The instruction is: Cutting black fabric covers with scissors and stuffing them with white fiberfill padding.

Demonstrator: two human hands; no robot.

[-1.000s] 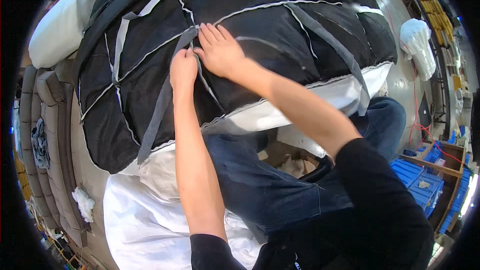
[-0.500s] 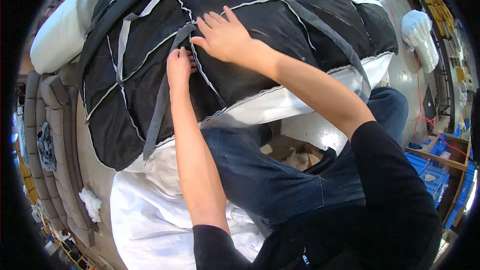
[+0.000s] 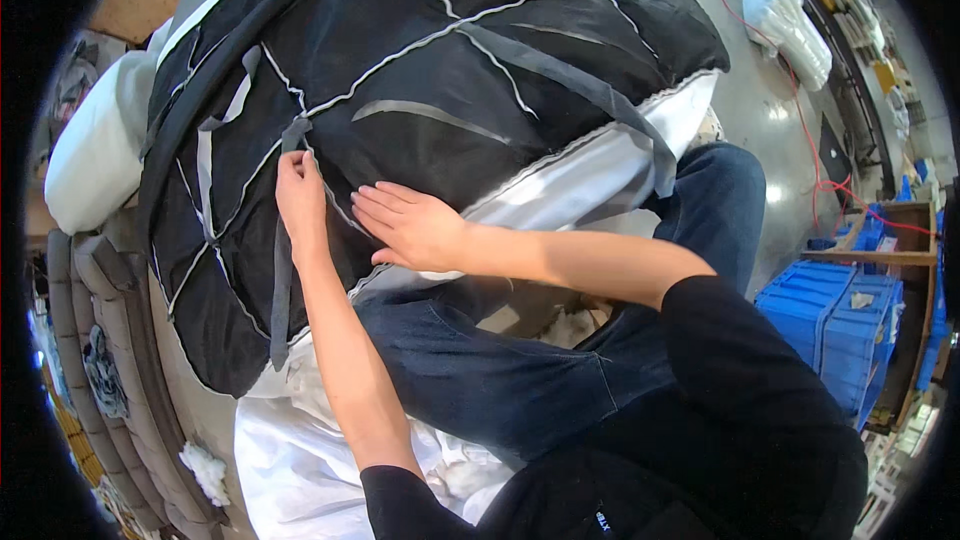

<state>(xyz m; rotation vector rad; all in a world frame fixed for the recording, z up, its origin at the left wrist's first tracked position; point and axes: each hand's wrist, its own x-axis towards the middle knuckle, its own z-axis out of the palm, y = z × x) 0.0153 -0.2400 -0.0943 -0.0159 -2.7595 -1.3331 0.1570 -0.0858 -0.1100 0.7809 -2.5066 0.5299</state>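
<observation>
A big, puffy black fabric piece [image 3: 540,130] with pale raised seams and a white underside [image 3: 570,180] spreads before my knees. My left hand [image 3: 302,200] is closed, its fingers pinching a dark grey fabric strip [image 3: 283,290] just below the point where several seams meet. The strip's loose end hangs down toward the near edge. Beside it on the right, my right hand [image 3: 418,230] lies flat on the black fabric with fingers stretched out, holding nothing. Further grey strips [image 3: 570,85] are attached at other seam crossings.
White fabric [image 3: 300,470] is bunched by my legs. A grey padded sofa piece [image 3: 110,360] stands at the left, with a tuft of white stuffing [image 3: 204,472] on the floor. Blue crates [image 3: 825,325] and a red cable [image 3: 800,130] are at the right, below a wrapped white bundle [image 3: 787,28].
My right hand has come down from the seam crossing toward the near edge and now rests flat on the fabric. My left hand stays at the grey strip. The whole view has shifted.
</observation>
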